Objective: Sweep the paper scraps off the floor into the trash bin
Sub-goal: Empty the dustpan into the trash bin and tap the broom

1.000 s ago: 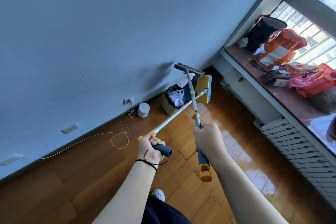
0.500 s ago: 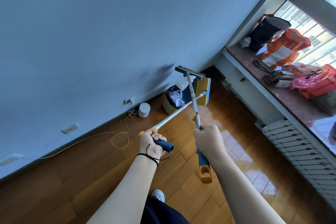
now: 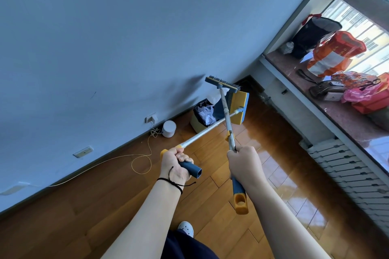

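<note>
While white paper scraps (image 3: 205, 114) already lie crumpled in the black-lined trash bin (image 3: 196, 124), which stands on the floor (image 3: 117, 202) against the wall's baseboard, the emptying step looks to be in hand. The yellow dustpan (image 3: 240, 107) tilts just above the bin, its long handle gripped by the left hand (image 3: 175, 165) with fingers curled round it. The right hand (image 3: 245, 163) grips the broom (image 3: 221, 84), raised over the pan. No scraps show on the visible floor. Next, I judge, comes brushing or shaking out whatever the pan holds; its contents are hidden.
</note>
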Demonstrator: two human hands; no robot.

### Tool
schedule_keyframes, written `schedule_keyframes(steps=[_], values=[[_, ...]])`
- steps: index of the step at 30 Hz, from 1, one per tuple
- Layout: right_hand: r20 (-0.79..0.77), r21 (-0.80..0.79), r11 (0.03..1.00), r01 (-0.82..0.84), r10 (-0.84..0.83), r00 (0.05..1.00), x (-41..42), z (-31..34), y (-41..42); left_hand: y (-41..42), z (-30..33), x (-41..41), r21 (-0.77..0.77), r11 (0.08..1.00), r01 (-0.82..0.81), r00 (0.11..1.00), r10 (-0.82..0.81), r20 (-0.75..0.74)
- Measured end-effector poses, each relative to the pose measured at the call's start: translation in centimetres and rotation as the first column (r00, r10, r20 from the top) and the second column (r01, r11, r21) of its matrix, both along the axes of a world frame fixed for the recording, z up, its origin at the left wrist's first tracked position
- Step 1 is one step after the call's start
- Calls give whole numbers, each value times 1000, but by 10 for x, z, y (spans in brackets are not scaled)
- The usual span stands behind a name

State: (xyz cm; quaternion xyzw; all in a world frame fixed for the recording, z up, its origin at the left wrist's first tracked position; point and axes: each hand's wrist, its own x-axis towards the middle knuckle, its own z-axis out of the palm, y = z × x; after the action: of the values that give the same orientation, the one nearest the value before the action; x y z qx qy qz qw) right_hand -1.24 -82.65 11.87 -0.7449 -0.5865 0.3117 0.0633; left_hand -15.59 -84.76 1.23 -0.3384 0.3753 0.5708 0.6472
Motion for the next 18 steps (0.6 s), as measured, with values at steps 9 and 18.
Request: schedule_keyframes(steps=[9,18], values=[[-38,-62,996,60,-63,997,2,-17,4,35,-3,-3,-18,1000,17,999,-18,-47],[-40,-94,989,110,-114,993,5,-27,22,76,-16,7,5,998,61,993,-60,-103]])
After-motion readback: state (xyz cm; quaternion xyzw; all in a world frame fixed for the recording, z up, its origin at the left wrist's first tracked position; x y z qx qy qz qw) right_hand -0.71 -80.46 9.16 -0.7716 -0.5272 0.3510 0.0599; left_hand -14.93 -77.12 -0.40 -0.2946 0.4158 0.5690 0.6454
